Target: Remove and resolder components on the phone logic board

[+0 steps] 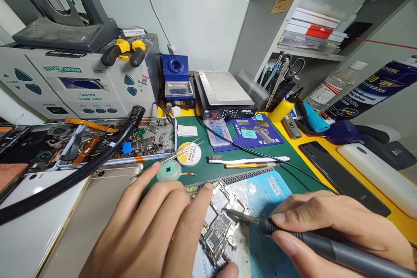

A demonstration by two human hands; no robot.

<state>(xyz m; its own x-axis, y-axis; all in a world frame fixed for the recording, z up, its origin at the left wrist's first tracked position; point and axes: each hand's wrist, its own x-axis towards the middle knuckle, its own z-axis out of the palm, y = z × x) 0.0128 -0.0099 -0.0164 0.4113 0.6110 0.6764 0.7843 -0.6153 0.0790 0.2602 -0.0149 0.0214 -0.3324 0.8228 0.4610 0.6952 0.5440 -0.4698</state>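
My right hand (329,221) grips a soldering iron (312,243) like a pen. Its dark tip reaches the middle of a phone circuit board (219,230), where contact looks likely. My left hand (159,230) steadies that board, with the index fingertip on its upper edge and the thumb by its lower edge. The board lies tilted on a blue and grey work mat (273,200). Beyond the left fingers, thin tweezers (182,151) point up and right; whether a finger touches them I cannot tell. A green spool of desoldering braid (168,170) sits beside them.
A hot air station (78,82) stands back left, its black hose (107,160) crossing opened phone parts. Behind are a blue soldering iron stand (177,69) and a heating plate (224,89). A white brush (247,160) and a black cable (260,153) lie beyond the mat; a phone (342,176) lies right.
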